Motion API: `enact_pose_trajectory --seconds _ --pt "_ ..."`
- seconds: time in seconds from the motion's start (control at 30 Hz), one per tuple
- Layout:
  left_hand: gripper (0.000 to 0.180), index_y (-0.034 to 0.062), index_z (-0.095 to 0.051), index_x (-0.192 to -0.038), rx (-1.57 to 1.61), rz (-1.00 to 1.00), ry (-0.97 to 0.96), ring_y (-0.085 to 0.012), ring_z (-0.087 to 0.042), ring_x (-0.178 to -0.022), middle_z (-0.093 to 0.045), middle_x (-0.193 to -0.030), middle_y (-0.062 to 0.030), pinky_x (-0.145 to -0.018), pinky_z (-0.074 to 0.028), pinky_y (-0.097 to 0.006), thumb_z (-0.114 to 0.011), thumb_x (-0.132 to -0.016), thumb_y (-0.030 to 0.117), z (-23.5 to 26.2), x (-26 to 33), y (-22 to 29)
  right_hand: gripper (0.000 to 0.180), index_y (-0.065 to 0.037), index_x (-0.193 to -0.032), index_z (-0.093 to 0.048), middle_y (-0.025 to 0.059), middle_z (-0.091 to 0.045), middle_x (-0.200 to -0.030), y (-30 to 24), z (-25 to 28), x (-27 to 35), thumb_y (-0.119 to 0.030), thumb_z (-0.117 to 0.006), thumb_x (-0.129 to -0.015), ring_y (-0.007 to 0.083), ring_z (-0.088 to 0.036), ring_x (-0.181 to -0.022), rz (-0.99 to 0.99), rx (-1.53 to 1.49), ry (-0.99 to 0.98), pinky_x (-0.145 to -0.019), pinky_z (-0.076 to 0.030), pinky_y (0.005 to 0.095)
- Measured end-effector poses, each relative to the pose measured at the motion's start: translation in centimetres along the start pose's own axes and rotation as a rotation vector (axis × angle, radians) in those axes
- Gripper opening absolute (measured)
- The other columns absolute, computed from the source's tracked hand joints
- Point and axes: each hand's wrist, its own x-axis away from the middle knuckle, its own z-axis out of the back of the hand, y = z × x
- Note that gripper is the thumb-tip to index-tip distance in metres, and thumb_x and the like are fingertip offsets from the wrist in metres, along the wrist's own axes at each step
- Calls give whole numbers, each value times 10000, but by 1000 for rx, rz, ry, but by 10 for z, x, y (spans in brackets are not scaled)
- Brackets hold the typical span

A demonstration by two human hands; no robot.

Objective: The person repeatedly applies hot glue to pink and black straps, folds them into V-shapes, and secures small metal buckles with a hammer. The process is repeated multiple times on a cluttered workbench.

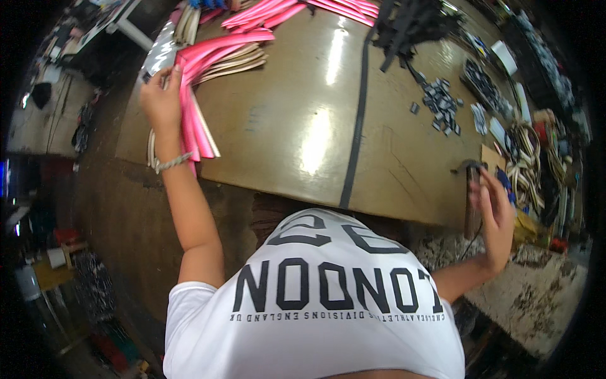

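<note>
At the table's left edge my left hand (162, 104) is closed on a bundle of bright pink strips (197, 120), its fingers pinching their folded upper part. The strips hang down toward the near edge, and cream-edged ones (237, 63) fan out behind them. My right hand (495, 211) is at the near right corner, its fingers apart and slightly blurred. Beside those fingers is an upright brown-handled tool (472, 202) with a dark top; its exact kind is unclear, and the fingertips are at or very near the handle.
A dark strap (360, 120) runs across the brown table (271, 126). Small black-and-grey pieces (442, 104) lie in a heap at right, below a pile of black straps (413, 28). More pink strips (265, 12) lie at the back. Coiled cream bands (525, 164) sit at far right.
</note>
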Motion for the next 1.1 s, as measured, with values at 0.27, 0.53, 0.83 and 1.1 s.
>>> enact_pose_trajectory --seconds 0.27,0.53,0.83,1.1 --pt "151 -47 -675 -1003 887 -458 -712 -54 -546 -757 -628 -921 -23 -657 -402 -193 -700 -876 30 78 95 178 400 -23 -1225 -641 140 -664 -1188 -77 -111 -56 -230 -702 -889 242 -628 -1098 920 -67 216 -970 -454 341" --pt "197 24 -724 -893 609 -359 -656 -129 -532 -668 -582 -738 -43 -603 -422 -292 -746 -854 215 -31 144 154 231 13 -1020 -713 140 -725 -941 -17 -167 -73 -176 -709 -888 176 -684 -809 128 -214 -17 -760 -520 284" --pt "223 -9 -708 -879 460 -319 -714 -245 -593 -665 -617 -774 -147 -630 -466 -348 -734 -853 211 -76 175 124 173 -60 -1046 -702 155 -658 -944 30 -197 -70 -142 -650 -903 353 -648 -851 346 66 41 -740 -513 397" --pt "183 30 -710 -901 327 -409 -612 -291 -561 -780 -584 -806 -120 -710 -457 -396 -742 -826 194 -68 178 134 180 -112 -1061 -710 108 -651 -957 24 -199 -67 -161 -652 -897 316 -640 -774 405 242 50 -657 -508 391"
